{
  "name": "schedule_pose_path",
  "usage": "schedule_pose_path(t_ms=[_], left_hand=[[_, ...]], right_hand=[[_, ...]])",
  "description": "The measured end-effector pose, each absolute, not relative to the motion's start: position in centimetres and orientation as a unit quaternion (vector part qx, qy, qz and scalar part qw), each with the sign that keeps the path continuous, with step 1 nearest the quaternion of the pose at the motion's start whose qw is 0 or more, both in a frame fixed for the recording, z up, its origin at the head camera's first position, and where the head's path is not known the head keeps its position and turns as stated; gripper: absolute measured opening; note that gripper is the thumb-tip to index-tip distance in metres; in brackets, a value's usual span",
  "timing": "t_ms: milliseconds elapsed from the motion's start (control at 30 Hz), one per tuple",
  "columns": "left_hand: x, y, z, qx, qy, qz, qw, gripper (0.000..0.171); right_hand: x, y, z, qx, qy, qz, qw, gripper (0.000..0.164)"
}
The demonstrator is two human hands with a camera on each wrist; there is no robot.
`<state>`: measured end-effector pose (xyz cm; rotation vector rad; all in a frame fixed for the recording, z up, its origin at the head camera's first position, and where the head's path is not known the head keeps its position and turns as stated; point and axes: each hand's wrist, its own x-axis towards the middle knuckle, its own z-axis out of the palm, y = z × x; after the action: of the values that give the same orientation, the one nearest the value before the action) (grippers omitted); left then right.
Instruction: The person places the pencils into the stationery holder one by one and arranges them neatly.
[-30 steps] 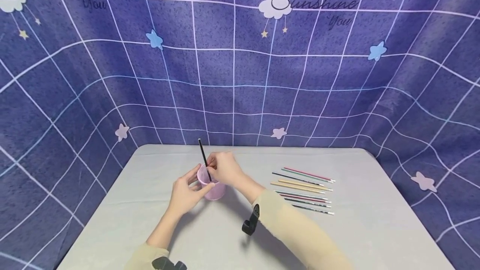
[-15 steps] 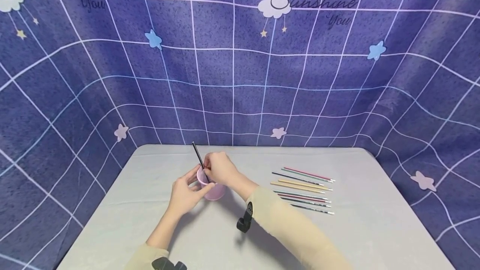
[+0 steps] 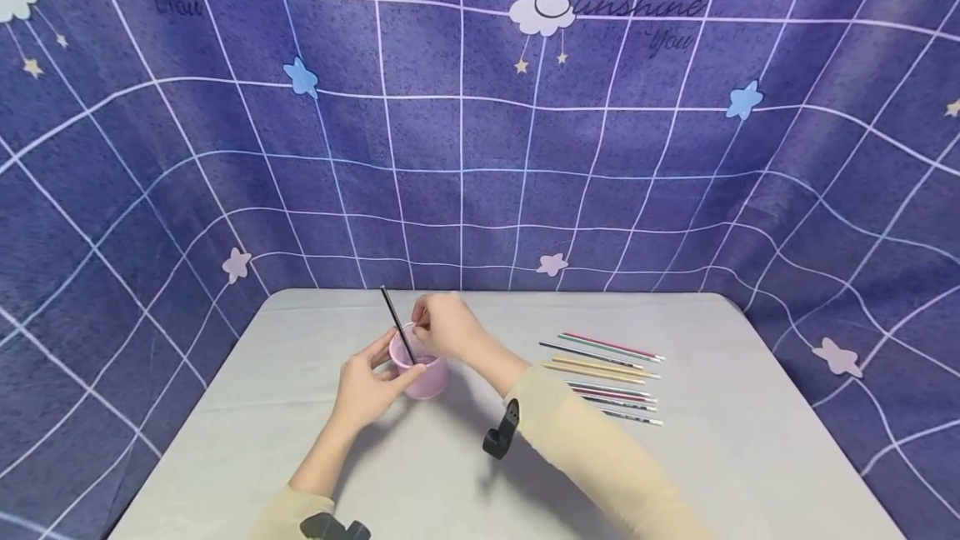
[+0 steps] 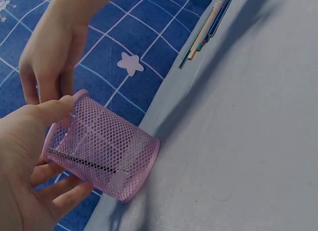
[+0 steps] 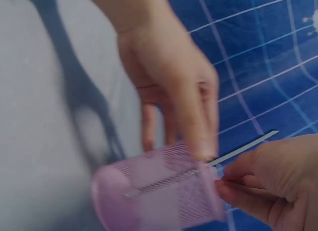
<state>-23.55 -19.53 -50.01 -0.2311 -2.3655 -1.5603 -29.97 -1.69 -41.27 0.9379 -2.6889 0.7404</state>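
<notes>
At ten o'clock from the middle of the pale table (image 3: 420, 482), a pink mesh cup (image 3: 427, 380) sits roughly upright between your two hands. Your left hand (image 3: 367, 386), at the cup's eight o'clock, grips it, the thumb over the near rim and the fingers wrapped around the far side. Your right hand (image 3: 450, 327) reaches in at one o'clock, its fingers bent and bunched at the rim; whether they pinch the rim or anything else cannot be told from these views. A black pencil (image 3: 397, 327) leans inside the cup, its upper end clear of the rim and pointing to eleven o'clock, just beside your right fingertips. Its lower length shows dark through the mesh.

Well off at the cup's three o'clock, loose pencils (image 3: 600, 366) in red, green, yellow and dark tones lie in a row, their white-tipped ends toward four o'clock; your right sleeve (image 3: 592, 448) hides part of the nearest ones. Pale yellow cloth covers both forearms, with a black mount (image 3: 501, 433) at your right wrist. Beyond the table's twelve o'clock edge hangs a violet-blue curtain (image 3: 487, 198) printed with grid lines, clouds and stars.
</notes>
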Motion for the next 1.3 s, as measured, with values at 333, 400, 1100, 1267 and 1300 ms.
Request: schedule_pose_path(t_ms=[333, 400, 1100, 1267, 1300], left_hand=[[-23.5, -19.1, -49.8, -0.069, -0.825, -0.542, 0.146, 0.080], [-23.4, -19.1, -49.8, -0.071, -0.822, -0.547, 0.145, 0.079], [-23.6, -19.0, -49.4, -0.075, -0.804, -0.568, 0.158, 0.077], [-23.2, -19.1, -49.7, -0.064, -0.807, -0.565, 0.158, 0.079], [-23.2, -19.1, -49.7, -0.063, -0.809, -0.563, 0.159, 0.080]], right_hand=[[-27.3, 5.2, -36.0, 0.371, -0.862, 0.307, 0.159, 0.008], [-27.0, 6.6, -35.4, 0.363, -0.864, 0.309, 0.163, 0.008], [-25.2, 19.7, -39.4, 0.306, -0.897, 0.269, 0.172, 0.011], [-24.4, 21.5, -42.6, 0.305, -0.904, 0.243, 0.174, 0.014], [-24.2, 21.7, -43.1, 0.305, -0.905, 0.241, 0.175, 0.015]])
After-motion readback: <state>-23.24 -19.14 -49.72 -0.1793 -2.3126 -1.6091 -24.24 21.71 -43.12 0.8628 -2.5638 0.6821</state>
